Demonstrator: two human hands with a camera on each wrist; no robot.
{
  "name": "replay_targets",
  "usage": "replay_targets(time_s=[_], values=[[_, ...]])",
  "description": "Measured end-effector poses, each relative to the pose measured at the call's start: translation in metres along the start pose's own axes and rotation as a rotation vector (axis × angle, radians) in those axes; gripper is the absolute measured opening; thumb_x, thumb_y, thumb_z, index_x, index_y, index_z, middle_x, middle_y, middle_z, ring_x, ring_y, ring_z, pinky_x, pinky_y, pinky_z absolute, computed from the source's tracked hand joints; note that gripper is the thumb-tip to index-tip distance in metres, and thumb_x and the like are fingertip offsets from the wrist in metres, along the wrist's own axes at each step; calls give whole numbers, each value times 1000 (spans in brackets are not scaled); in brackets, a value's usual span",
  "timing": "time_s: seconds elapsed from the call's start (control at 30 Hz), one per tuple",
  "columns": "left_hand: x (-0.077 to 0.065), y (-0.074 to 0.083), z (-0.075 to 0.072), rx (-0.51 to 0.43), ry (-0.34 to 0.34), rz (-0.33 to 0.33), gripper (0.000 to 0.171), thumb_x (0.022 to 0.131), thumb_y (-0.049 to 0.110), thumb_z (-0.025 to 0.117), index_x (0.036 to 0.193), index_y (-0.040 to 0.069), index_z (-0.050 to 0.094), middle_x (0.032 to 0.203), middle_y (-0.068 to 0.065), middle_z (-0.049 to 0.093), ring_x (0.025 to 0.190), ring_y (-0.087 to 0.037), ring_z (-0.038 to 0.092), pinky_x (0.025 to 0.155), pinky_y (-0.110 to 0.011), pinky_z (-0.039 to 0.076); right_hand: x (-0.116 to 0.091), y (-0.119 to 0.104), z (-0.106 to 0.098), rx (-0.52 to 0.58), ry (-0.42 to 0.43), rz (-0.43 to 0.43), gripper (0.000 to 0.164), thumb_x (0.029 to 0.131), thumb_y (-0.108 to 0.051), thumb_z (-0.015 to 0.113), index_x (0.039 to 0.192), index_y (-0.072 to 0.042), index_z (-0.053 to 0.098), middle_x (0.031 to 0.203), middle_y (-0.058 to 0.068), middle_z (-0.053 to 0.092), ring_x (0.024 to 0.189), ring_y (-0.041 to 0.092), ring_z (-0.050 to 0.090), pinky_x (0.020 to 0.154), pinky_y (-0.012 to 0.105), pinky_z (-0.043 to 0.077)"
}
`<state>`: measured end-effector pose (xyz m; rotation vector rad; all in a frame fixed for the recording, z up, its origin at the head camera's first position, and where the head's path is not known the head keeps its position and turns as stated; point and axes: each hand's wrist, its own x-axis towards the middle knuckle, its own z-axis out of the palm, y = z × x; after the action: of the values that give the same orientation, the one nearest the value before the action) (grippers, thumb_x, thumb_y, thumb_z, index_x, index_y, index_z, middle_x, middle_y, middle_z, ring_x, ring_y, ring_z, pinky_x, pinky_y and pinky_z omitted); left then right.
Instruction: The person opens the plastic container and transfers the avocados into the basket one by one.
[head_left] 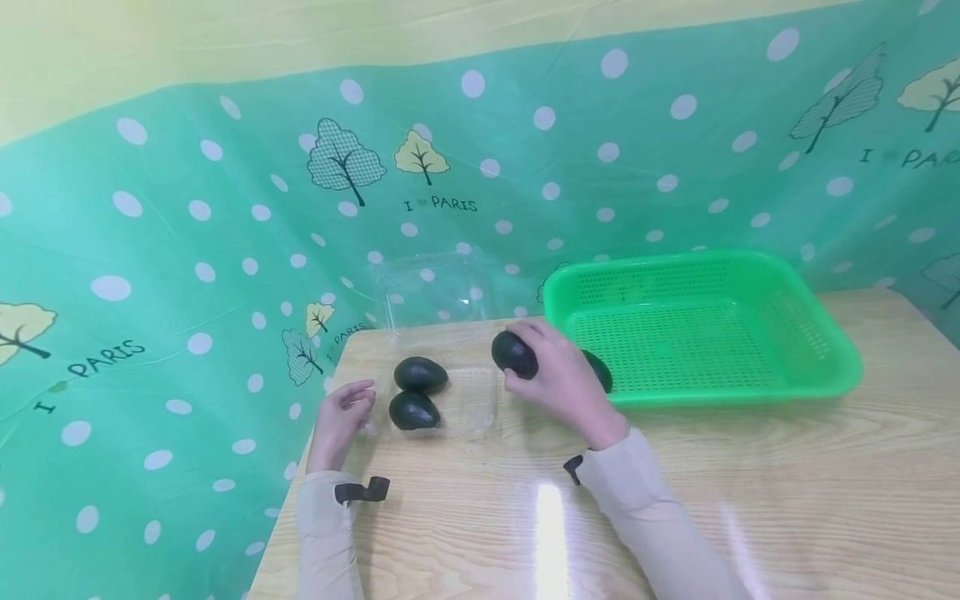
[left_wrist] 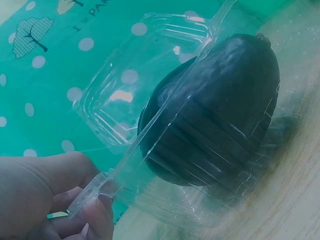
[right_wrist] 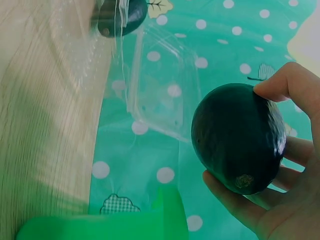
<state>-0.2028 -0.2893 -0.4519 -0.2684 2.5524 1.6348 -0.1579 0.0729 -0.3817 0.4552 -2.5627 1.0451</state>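
My right hand (head_left: pixel 558 371) grips a dark avocado (head_left: pixel 514 354) above the table, between the clear plastic box and the green basket. In the right wrist view, thumb and fingers wrap the sides of this avocado (right_wrist: pixel 237 140). The clear plastic clamshell box (head_left: pixel 476 400) stands with its lid (head_left: pixel 435 292) raised at the back. Two avocados, an upper one (head_left: pixel 420 375) and a lower one (head_left: pixel 414 411), lie in its left part. At the box's left edge, my left hand (head_left: pixel 341 421) pinches the rim tab (left_wrist: pixel 92 192) between thumb and fingers.
To the right stands a green perforated basket (head_left: pixel 817 379). Another avocado (head_left: pixel 597 371) lies at its near left corner, partly hidden by my right hand. The wooden table (head_left: pixel 487 517) ends at a green dotted cloth (head_left: pixel 225 333) behind and on the left.
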Motion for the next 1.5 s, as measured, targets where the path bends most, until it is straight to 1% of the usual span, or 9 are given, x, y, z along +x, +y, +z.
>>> replay_targets(time_s=[0.27,0.43,0.57,0.7,0.9,1.0,1.17,1.3,1.5], values=[[0,1,0,2,5,11,42,99,14,59,139,2,53,133,-24,57,102,-23,61,67,-20,54,-5,9,-11,41,11,72,62,76,-18,77,134,-10,59,132,9,60,118,31,60,98,52,51],[-1,3,0,-13,0,4,43,99,14,59,140,2,53,134,-23,56,97,-20,61,66,-21,54,-9,14,-17,63,31,92,61,76,-18,78,134,-8,59,129,10,61,116,31,60,96,52,52],[-1,3,0,-16,3,6,43,99,14,59,140,1,53,134,-23,57,96,-18,61,67,-22,55,-13,20,-21,61,42,109,61,77,-18,78,133,-5,58,130,13,60,118,33,59,97,53,51],[0,1,0,-5,2,12,43,99,15,59,139,2,53,133,-23,57,99,-21,62,68,-23,55,-18,26,-25,62,54,130,60,77,-18,78,133,-3,58,132,15,58,118,35,58,98,54,50],[1,-1,-1,1,4,2,42,99,14,58,139,3,54,132,-21,59,108,-31,59,72,-26,56,-23,37,-32,62,69,151,59,78,-18,76,132,-2,58,131,17,58,118,37,58,97,57,50],[1,-1,0,-1,2,2,42,99,14,58,139,3,54,132,-22,59,109,-31,59,72,-27,56,-26,43,-36,60,81,164,58,79,-17,75,132,-2,58,131,17,58,118,36,57,97,56,50],[1,0,-1,5,1,3,43,99,16,59,140,3,53,134,-23,57,103,-22,60,72,-26,56,-30,53,-42,49,93,194,57,80,-17,74,133,-4,58,130,16,59,116,36,57,94,56,50],[0,3,-1,-8,-10,-13,44,99,15,59,141,2,52,136,-23,56,98,-14,60,71,-26,56,-34,61,-47,33,87,223,56,81,-17,73,134,-3,57,130,17,58,114,37,57,92,58,51],[-9,19,-2,-22,-31,-27,43,99,10,57,140,-2,51,136,-27,54,88,-8,60,71,-27,57,-39,71,-54,15,68,260,56,82,-16,71,134,-2,56,133,19,56,114,40,57,91,60,50]])
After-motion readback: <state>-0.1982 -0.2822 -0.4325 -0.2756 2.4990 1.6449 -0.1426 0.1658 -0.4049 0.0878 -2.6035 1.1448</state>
